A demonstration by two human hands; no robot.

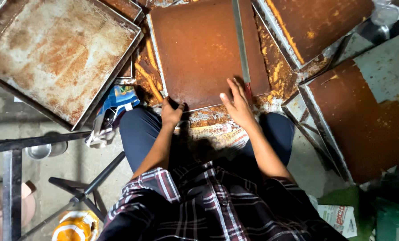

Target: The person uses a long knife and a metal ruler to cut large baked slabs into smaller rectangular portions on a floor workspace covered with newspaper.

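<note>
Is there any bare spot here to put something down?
Bare floor shows between the empty tray and the dark stand. Ahead it is crowded: filled trays edge to edge, left hand gripping one rim, right hand flat beside the long blade.

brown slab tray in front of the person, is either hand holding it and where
The left hand grips the brown tray at its near-left corner; the right hand lies flat by the metal ruler.

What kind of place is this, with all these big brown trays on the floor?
Probably a small sweet-making or food workshop, worked at floor level. The right hand presses on a brown slab beside a long metal ruler, the left hand grips its edge, and an emptied metal tray leans nearby.
</note>
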